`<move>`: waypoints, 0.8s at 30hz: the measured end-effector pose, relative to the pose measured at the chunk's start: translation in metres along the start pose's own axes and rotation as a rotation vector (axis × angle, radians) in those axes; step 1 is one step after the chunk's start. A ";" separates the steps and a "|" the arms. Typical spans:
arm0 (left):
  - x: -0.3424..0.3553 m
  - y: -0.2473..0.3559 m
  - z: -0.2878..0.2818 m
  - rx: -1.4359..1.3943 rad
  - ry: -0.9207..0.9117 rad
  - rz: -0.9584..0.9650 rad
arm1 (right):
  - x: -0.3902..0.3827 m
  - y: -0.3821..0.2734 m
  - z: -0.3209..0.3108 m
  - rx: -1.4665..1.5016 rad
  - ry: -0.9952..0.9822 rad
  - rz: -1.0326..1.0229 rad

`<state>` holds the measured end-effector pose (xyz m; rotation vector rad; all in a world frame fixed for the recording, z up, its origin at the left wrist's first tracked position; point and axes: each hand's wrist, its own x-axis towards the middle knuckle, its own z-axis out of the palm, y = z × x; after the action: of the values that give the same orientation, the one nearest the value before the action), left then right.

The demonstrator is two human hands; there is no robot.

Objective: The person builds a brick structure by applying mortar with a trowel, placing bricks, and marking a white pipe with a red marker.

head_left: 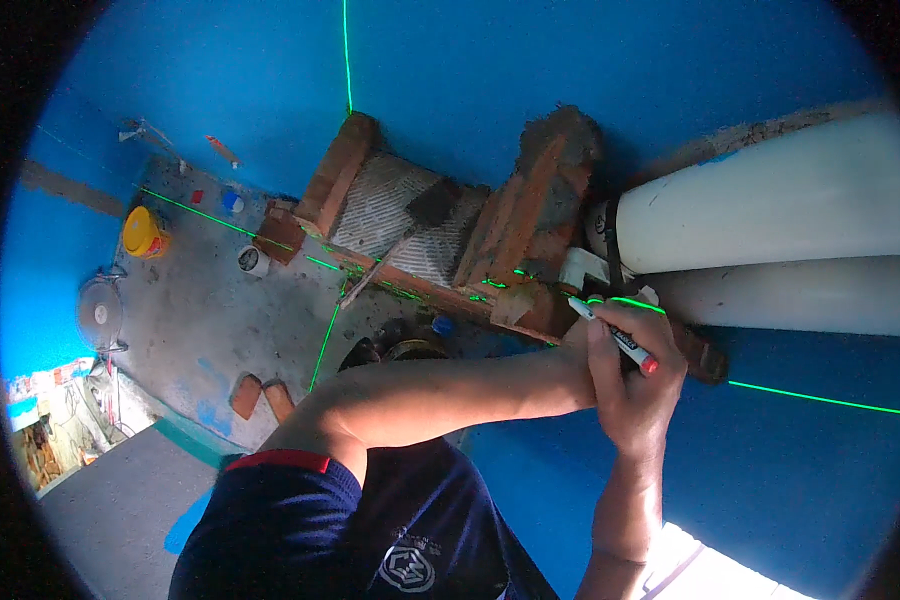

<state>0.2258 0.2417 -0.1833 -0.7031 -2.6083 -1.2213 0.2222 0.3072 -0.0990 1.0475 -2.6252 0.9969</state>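
My right hand [642,375] grips a marker pen [620,341] with a white body and a red end, its thumb and fingers closed round it. The pen slants, its pale end toward the brickwork [532,312] and the red end toward my wrist. My left forearm [460,398] reaches across from the left. Its hand [576,352] comes up beside the right one and is mostly hidden behind it, so its fingers do not show. Close beyond both hands is a white plastic fitting [582,268]. A green laser line crosses my right fingers.
Two thick white pipes [770,205] run along the blue wall [450,60] at right. Brick uprights flank a ribbed sheet [380,215] with a trowel [430,205] on it. On the concrete floor stand a yellow bucket [145,232], a white tin [253,262] and loose bricks [246,396].
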 end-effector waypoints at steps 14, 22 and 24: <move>-0.003 0.002 0.000 -0.012 0.014 0.010 | 0.009 -0.008 -0.007 -0.028 -0.148 0.014; -0.003 0.002 -0.001 -0.030 0.036 0.015 | 0.012 -0.012 -0.010 -0.088 -0.205 -0.022; -0.001 0.004 0.000 -0.038 0.046 0.011 | 0.012 -0.013 -0.010 -0.077 -0.206 -0.046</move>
<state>0.2282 0.2434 -0.1810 -0.6872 -2.5471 -1.2712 0.2209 0.2995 -0.0799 1.2469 -2.7604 0.8106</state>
